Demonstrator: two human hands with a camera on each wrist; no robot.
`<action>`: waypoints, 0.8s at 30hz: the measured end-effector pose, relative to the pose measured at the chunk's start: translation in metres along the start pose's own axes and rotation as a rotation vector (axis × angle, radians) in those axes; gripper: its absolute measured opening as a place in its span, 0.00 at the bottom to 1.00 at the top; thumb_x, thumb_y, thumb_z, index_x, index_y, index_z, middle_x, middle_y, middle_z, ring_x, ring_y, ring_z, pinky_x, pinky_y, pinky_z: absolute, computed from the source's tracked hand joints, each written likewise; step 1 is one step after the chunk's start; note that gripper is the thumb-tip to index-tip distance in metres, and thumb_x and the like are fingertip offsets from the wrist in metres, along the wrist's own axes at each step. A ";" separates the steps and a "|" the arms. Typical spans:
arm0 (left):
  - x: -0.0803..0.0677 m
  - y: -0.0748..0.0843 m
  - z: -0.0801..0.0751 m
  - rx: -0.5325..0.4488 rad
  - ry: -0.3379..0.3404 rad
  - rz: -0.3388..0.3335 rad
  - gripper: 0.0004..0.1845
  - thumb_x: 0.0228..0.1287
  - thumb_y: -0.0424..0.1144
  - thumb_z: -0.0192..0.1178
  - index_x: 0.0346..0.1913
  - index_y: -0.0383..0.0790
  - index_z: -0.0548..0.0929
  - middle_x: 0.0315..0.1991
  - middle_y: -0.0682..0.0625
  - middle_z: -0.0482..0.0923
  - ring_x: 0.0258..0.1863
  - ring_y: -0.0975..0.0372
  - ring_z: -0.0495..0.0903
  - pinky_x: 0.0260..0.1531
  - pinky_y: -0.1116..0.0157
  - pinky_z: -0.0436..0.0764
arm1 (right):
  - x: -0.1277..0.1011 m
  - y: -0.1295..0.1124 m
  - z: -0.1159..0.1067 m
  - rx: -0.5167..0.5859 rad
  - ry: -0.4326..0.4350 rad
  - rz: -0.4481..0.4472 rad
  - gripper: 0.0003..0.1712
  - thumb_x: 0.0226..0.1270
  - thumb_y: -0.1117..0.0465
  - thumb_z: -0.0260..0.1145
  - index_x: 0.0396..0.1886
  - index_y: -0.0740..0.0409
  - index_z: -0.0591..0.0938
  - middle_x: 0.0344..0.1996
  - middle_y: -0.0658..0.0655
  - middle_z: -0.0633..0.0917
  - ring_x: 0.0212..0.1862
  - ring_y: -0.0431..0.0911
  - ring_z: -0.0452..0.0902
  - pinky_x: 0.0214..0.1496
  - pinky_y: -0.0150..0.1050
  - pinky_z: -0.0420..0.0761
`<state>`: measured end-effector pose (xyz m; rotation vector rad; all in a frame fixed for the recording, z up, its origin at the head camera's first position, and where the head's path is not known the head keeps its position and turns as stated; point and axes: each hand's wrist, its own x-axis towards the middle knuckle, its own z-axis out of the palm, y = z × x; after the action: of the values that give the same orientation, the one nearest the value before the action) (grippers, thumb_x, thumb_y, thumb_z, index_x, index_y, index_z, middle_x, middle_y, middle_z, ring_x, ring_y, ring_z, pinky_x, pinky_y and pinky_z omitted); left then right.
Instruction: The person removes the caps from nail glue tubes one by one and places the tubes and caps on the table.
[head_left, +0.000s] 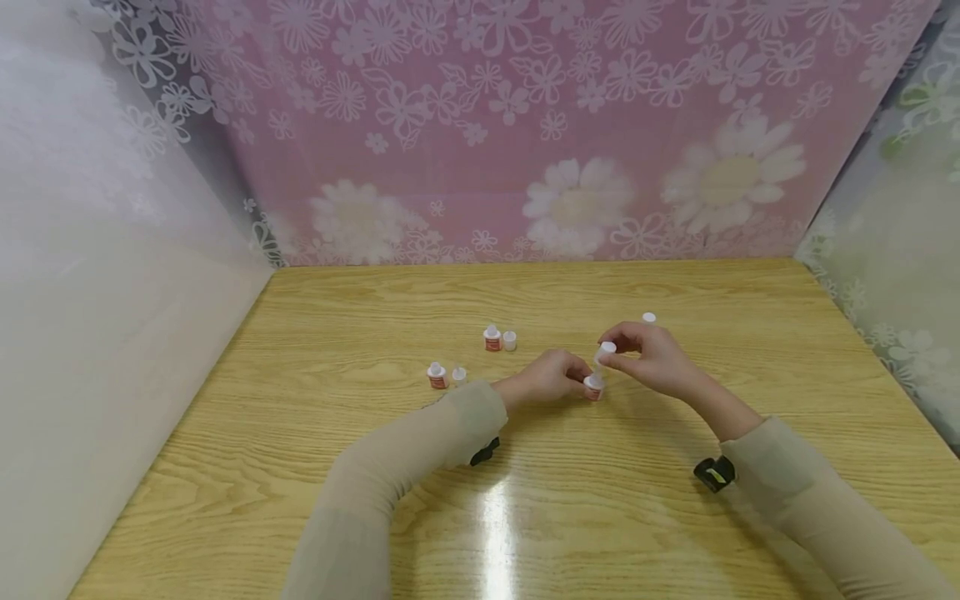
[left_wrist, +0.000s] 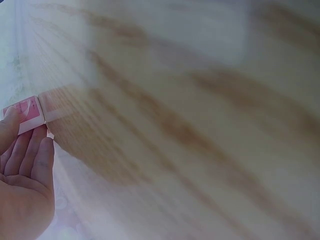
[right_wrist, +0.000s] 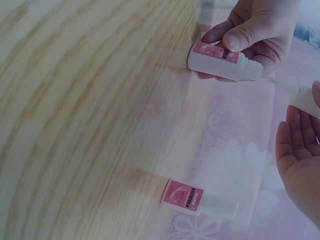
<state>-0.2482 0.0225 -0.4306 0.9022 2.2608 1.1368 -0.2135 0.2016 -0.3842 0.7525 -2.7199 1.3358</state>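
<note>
My left hand [head_left: 579, 377] grips a small white bottle with a pink label [head_left: 594, 387], standing on the wooden table [head_left: 600, 517]. The thumb and fingers wrap round this bottle [right_wrist: 220, 62] in the right wrist view. The left wrist view shows only its label [left_wrist: 22, 114] above my fingers [left_wrist: 30, 160]. Just above the bottle's neck, my right hand [head_left: 617, 357] pinches a white cap [head_left: 607, 347]. A thin pale stem runs from the neck towards that cap [right_wrist: 306, 99] in the right wrist view.
Two more small bottles stand left of my hands, one [head_left: 492, 337] with a loose cap [head_left: 509, 340] beside it, another [head_left: 437, 376] with a cap [head_left: 459, 375]. A lone cap [head_left: 649, 317] lies behind my right hand. Flowered screens wall in the table.
</note>
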 end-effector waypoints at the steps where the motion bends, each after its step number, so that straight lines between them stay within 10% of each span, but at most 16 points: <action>1: 0.000 0.000 0.000 -0.002 -0.001 0.001 0.06 0.54 0.36 0.61 0.33 0.38 0.84 0.28 0.57 0.81 0.31 0.74 0.76 0.34 0.77 0.72 | 0.000 0.000 0.000 0.000 0.000 -0.003 0.10 0.58 0.63 0.63 0.38 0.64 0.78 0.34 0.56 0.80 0.39 0.48 0.75 0.41 0.45 0.73; 24: 0.000 0.000 0.000 0.014 0.001 -0.002 0.05 0.55 0.36 0.60 0.33 0.40 0.84 0.28 0.58 0.81 0.32 0.75 0.76 0.35 0.77 0.71 | 0.000 -0.001 -0.006 -0.012 0.033 -0.001 0.11 0.57 0.64 0.64 0.39 0.65 0.78 0.34 0.56 0.80 0.38 0.45 0.75 0.41 0.43 0.74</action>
<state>-0.2482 0.0223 -0.4309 0.9055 2.2725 1.1221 -0.2139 0.2060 -0.3797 0.7235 -2.6996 1.3180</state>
